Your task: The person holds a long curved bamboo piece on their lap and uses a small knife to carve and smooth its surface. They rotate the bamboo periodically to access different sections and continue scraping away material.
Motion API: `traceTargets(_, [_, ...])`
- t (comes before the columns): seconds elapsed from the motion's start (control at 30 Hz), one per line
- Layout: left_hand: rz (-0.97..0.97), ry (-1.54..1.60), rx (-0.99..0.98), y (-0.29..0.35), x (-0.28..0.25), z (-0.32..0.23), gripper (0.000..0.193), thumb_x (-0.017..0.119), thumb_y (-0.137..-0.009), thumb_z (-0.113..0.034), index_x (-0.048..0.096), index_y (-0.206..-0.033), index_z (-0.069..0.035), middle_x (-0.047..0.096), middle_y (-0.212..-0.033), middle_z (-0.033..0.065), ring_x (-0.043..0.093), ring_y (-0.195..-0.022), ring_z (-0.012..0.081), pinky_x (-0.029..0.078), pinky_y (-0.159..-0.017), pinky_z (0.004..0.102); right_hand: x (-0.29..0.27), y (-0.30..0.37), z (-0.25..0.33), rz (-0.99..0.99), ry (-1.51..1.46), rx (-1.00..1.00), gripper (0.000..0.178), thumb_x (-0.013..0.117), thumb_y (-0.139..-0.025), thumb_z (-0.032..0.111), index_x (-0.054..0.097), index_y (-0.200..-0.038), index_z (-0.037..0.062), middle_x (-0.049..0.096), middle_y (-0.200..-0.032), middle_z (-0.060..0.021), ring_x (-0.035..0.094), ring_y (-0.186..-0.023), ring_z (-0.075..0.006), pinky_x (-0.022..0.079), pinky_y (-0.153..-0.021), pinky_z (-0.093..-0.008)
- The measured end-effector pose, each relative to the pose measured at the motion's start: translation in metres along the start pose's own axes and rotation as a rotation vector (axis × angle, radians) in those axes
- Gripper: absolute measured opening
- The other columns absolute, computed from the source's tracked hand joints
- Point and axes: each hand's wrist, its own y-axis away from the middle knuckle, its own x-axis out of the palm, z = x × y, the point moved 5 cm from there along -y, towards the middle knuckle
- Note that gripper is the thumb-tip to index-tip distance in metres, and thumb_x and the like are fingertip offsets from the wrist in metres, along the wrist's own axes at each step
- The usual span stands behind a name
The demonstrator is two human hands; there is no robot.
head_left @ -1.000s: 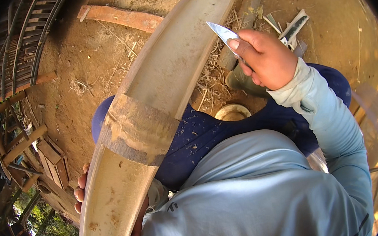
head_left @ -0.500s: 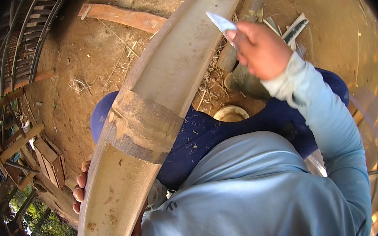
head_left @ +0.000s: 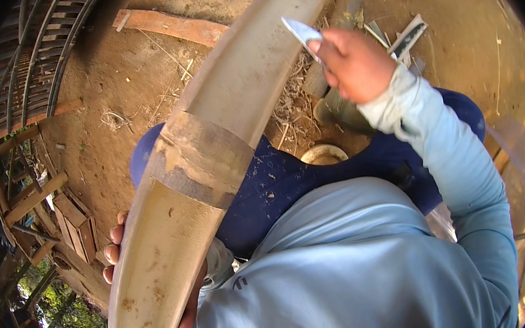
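Observation:
A long, pale, trough-shaped piece that looks like split bamboo (head_left: 246, 69) runs slantwise from the lower left to the top. A rough brown band crosses it midway, and a round hollow shows at its far end. My left hand (head_left: 117, 238) grips it low down, fingers along its left edge and thumb on the right; the palm is hidden beneath. In my right hand (head_left: 357, 61) is a knife (head_left: 301, 30), held in a closed fist. Its short, pointed blade aims up and left above the right edge of the piece. Whether the blade touches it, I cannot tell.
My knees in dark blue trousers (head_left: 264, 176) flank the piece. Between them stands a round pale container (head_left: 323, 154). Cut bamboo lengths (head_left: 340, 111) and shavings lie beyond. A reddish plank (head_left: 171, 26) lies on the dirt; at left are a slatted structure (head_left: 46, 52) and a wooden box (head_left: 76, 225).
My right hand with the knife has shifted slightly left. The view has moved a little; my left hand keeps its grip on the piece.

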Motion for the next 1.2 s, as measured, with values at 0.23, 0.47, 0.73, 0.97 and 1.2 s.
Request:
traceTargets(0.23, [0.076, 0.088, -0.025, 0.009, -0.003, 0.005, 0.111, 0.055, -0.071, -0.085, 0.037, -0.139, 0.0, 0.046, -0.132, 0.026, 0.047, -0.124, 0.0415, 0.033, -0.107, 0.0546, -0.001, 0.005, -0.002, 0.004, 0.047, 0.035, 0.033, 0.05, -0.099, 0.03, 0.059, -0.086, 0.0007, 0.056, -0.063, -0.0158, 0.056, -0.057, -0.0315, 0.043, -0.059, -0.0453])
traceTargets(0.47, [0.049, 0.083, 0.028, 0.01, -0.008, 0.003, 0.111, 0.054, -0.071, -0.086, 0.038, -0.138, 0.001, 0.046, -0.132, 0.0259, 0.049, -0.122, 0.041, 0.034, -0.106, 0.0539, 0.01, 0.021, 0.02, -0.006, 0.138, -0.192, 0.031, 0.05, -0.099, 0.027, 0.058, -0.086, -0.0005, 0.059, -0.07, -0.022, 0.058, -0.068, -0.0438, 0.045, -0.064, -0.0501])
traceTargets(0.73, [-0.343, -0.068, 0.17, 0.002, 0.019, 0.005, 0.075, 0.034, -0.085, -0.079, 0.058, -0.126, -0.022, 0.066, -0.105, 0.022, 0.065, -0.09, 0.04, 0.051, -0.076, 0.0554, 0.018, 0.032, 0.023, 0.034, 0.069, -0.107, 0.028, 0.052, -0.098, 0.025, 0.055, -0.084, 0.0001, 0.055, -0.066, -0.0189, 0.056, -0.061, -0.0362, 0.043, -0.059, -0.0453])
traceTargets(0.97, [0.091, 0.067, 0.01, 0.006, -0.002, 0.003, 0.109, 0.055, -0.071, -0.085, 0.039, -0.138, 0.0, 0.046, -0.131, 0.0272, 0.047, -0.123, 0.0405, 0.033, -0.107, 0.0524, 0.017, 0.031, 0.021, 0.018, 0.076, -0.162, 0.028, 0.049, -0.1, 0.024, 0.051, -0.082, 0.0028, 0.051, -0.059, -0.0086, 0.054, -0.051, -0.0195, 0.041, -0.05, -0.0365])
traceTargets(1.2, [0.075, 0.03, -0.002, 0.009, -0.005, -0.002, 0.11, 0.055, -0.071, -0.085, 0.039, -0.138, 0.001, 0.046, -0.13, 0.0279, 0.047, -0.123, 0.04, 0.033, -0.107, 0.0523, 0.023, 0.044, 0.039, 0.026, 0.116, -0.215, 0.025, 0.056, -0.094, 0.021, 0.059, -0.085, -0.0016, 0.061, -0.076, -0.025, 0.061, -0.076, -0.0442, 0.048, -0.068, -0.0509])
